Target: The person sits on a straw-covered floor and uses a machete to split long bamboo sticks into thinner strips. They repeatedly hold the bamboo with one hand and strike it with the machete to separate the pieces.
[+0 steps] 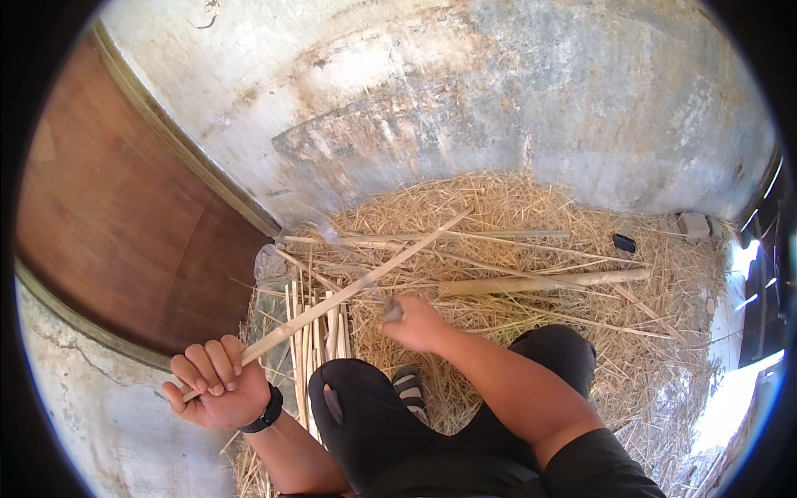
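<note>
Your left hand (217,380) grips a bamboo strip (349,286) slanting up to the right; your right hand (418,322) clutches a knife (390,310) against it.

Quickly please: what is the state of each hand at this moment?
Left hand: closed around the near end of a long bamboo strip.
Right hand: closed on a small tool at the strip; what tool cannot be told.
</note>
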The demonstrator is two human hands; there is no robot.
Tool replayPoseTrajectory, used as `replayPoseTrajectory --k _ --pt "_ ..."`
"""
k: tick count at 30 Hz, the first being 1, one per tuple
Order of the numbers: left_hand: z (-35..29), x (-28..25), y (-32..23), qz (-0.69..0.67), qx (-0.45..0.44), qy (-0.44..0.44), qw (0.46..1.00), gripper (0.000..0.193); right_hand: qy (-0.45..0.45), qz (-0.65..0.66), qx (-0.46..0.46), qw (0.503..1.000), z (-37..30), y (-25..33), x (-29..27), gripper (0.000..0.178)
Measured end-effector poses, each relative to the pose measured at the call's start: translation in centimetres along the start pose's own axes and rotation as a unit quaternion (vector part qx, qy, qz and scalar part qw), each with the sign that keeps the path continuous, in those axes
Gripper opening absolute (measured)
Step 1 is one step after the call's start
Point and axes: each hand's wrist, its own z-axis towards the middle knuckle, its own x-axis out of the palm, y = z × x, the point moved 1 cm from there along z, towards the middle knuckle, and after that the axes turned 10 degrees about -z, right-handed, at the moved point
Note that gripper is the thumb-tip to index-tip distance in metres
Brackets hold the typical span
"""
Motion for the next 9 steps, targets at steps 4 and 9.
replayPoseTrajectory --k 4,9 --pt "-0.2 -0.2 0.1 0.001 -0.009 0.002 1.000 0.040 0.085 -0.107 -0.104 0.985 -0.5 1.9 -1.3 0.036" --pt "0.1 -0.3 0.2 -0.006 -0.030 0.018 0.999 0.039 0.118 -0.005 0.072 0.990 1.0 -1.2 -1.4 0.043"
